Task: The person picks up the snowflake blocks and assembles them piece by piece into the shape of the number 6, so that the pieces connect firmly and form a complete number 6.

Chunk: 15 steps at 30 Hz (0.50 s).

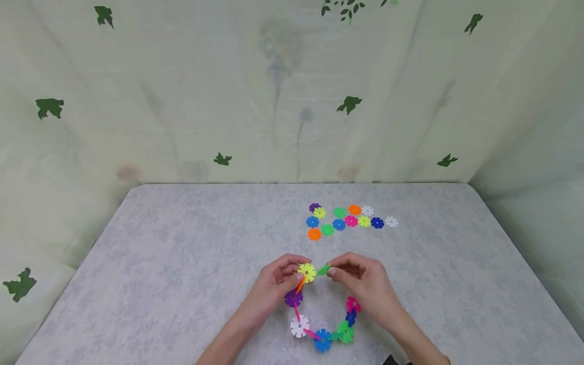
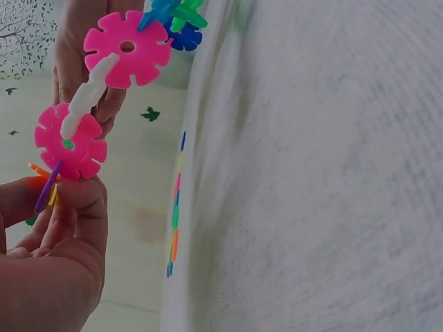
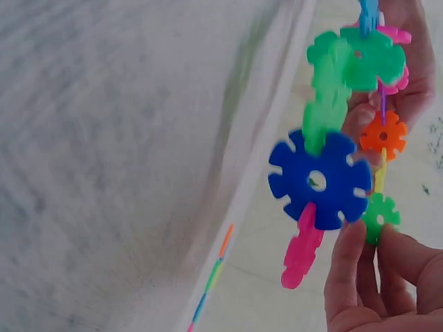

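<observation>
Tabletop: grey mottled surface [image 1: 159, 263], lower half of the head view.
Left hand: [image 1: 275, 282] lower centre; thumb and fingers closed in a pinch on the chain [image 1: 312, 334] at its upper end, thumb at the left edge of the yellow disc [image 1: 307, 267]. Cannot tell whether the orange disc [image 1: 299, 286] is gripped too.
Chain, left side: below the orange disc, purple disc [image 1: 293, 299], then white disc [image 1: 296, 324].
Chain, bottom: blue disc [image 1: 322, 345], bottom centre.
Green disc: [image 1: 323, 270] between the hands, tilted, meeting the yellow disc; depth of joint unclear.
Chain, right side: second green disc [image 1: 345, 337], dark blue disc [image 1: 350, 318], pink disc [image 1: 350, 304] at the free end, just below the right hand.
Loose discs: mixed colours [image 1: 351, 221], flat on the tabletop, right of centre, above the hands.
Right hand: [image 1: 365, 276] lower right of centre; thumb and fingertips pinched on the green disc.
</observation>
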Available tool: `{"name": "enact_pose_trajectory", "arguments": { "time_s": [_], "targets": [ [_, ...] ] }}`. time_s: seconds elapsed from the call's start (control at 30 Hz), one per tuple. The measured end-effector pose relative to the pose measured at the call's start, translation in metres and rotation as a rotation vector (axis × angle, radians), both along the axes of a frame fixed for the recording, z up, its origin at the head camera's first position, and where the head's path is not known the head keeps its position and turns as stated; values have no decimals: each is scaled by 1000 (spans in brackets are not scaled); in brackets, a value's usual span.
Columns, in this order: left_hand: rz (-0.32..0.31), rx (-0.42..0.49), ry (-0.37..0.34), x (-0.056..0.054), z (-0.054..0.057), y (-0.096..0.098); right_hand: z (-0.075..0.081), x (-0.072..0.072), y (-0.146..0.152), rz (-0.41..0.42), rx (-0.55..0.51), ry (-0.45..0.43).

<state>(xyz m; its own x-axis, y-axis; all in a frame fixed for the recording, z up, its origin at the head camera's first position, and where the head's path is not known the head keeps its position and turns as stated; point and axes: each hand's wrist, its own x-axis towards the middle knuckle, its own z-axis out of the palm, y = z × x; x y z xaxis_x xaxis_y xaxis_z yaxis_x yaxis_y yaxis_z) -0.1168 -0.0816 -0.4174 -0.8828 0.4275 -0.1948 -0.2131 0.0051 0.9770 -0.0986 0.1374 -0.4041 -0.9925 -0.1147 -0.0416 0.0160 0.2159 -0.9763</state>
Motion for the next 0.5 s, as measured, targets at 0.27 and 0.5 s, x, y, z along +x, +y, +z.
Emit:
{"name": "enact_pose_trajectory", "arguments": {
  "time_s": [0.27,0.5],
  "targets": [
    [-18,54,-4,1,-3,2,-1,0,0,52,2,32],
    [7,71,5,2,-4,2,-3,2,-4,62,25,60]
  ]
}}
